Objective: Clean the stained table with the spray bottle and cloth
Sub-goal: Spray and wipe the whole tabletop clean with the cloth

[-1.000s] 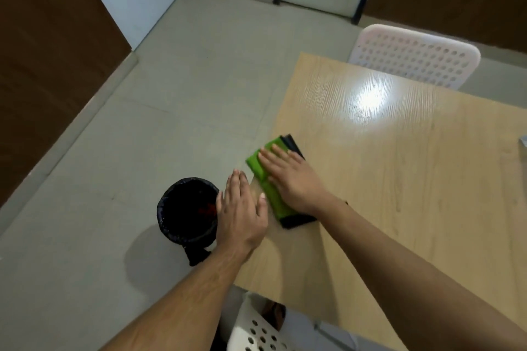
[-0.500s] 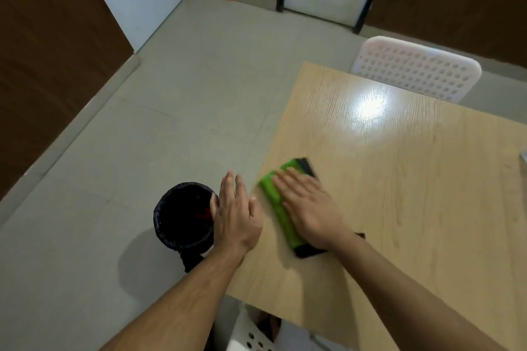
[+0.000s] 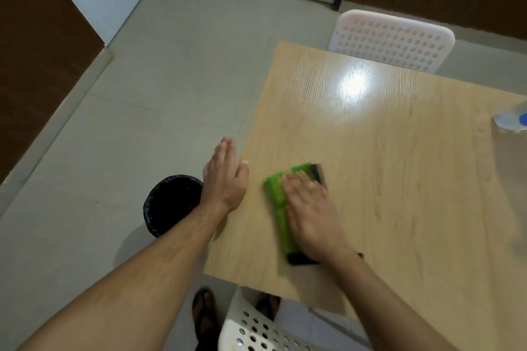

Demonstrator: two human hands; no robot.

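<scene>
Your right hand (image 3: 309, 215) lies flat on green cloth (image 3: 278, 202), fingers straight and close together, blurred; cloth lies on table (image 3: 399, 179) near its left edge, toward near-left corner; your left hand (image 3: 225, 177) hovers at left edge, fingers straight, pressed together; spray bottle (image 3: 510, 122) at right edge, blurred; black bin (image 3: 171, 202) on floor beside left edge.

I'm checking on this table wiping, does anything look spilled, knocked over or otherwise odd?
Nothing stands out. The right hand presses the folded green and black cloth flat on the light wooden table; the left hand hovers open at its edge above the black waste bin. No spill shows.
</scene>
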